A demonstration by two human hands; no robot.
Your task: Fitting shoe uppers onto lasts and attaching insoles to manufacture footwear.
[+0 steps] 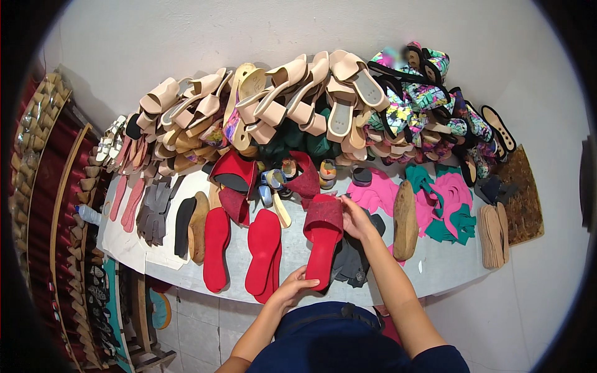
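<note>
A red slide sandal [323,245] with a wide, textured strap is held above the table's front edge, toe pointing away from me. My left hand [292,288] pinches its heel end, thumb on top. Closed on the strap's right side near the toe is my right hand [357,221]; its fingertips are partly hidden. Left of the sandal lie two stacked red insoles [263,252] and another red insole [216,248]. Dark grey fabric pieces [351,260] lie partly beneath the sandal. Beyond it are loose red straps [234,177].
Beige heeled sandals [289,87] and floral sandals [410,105] are heaped along the wall. A wooden shoe last [404,221], pink and green cut pieces [449,202] and stacked tan soles [492,236] lie to the right. Shelves of lasts [40,137] stand at left.
</note>
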